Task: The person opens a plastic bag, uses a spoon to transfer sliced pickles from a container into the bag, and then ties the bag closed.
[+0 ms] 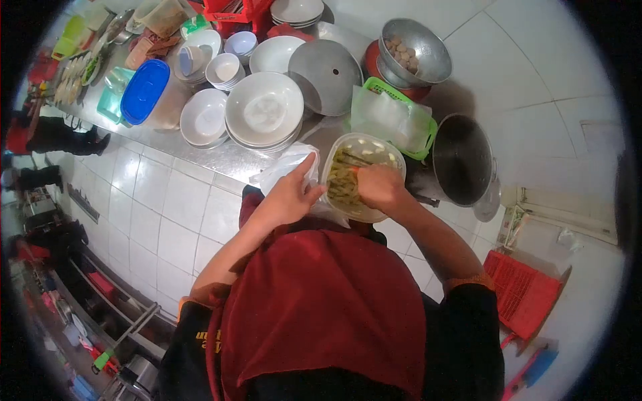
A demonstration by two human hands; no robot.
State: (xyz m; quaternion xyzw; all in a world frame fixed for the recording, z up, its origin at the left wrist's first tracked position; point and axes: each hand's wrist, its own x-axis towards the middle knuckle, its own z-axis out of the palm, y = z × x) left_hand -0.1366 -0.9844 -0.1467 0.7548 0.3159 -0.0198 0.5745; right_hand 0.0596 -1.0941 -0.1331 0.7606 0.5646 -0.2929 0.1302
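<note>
The tub (366, 214) is at the near edge of the bench (224, 162), to the right of the stacked bowls (264, 107). Its outline is rounded and nearly square; no clear long axis shows. Green pieces (342, 186) fill its interior, mostly toward the left wall.

Governing relation: the green pieces lie immediately left of and below the fingers of the right hand (380, 187), which enter the tub across its right side. The right hand is the nearer. Its fingers are bent downward; the grip is hidden, so whether they hold anything cannot be told. A small orange item (354, 169) shows at the fingertips.

The left hand (292, 196) is outside the left wall, over the bag (284, 169). Its index finger and thumb are spread, with the thumb directed toward the tub; contact with the wall cannot be confirmed. Whether the remaining fingers grip the bag cannot be told.

Farther outward: the basket (428, 137) is just beyond the tub toward the wall side, the pot (463, 160) is to the right, and the lid (326, 80) and colander (435, 60) are toward the far edge of the bench.
</note>
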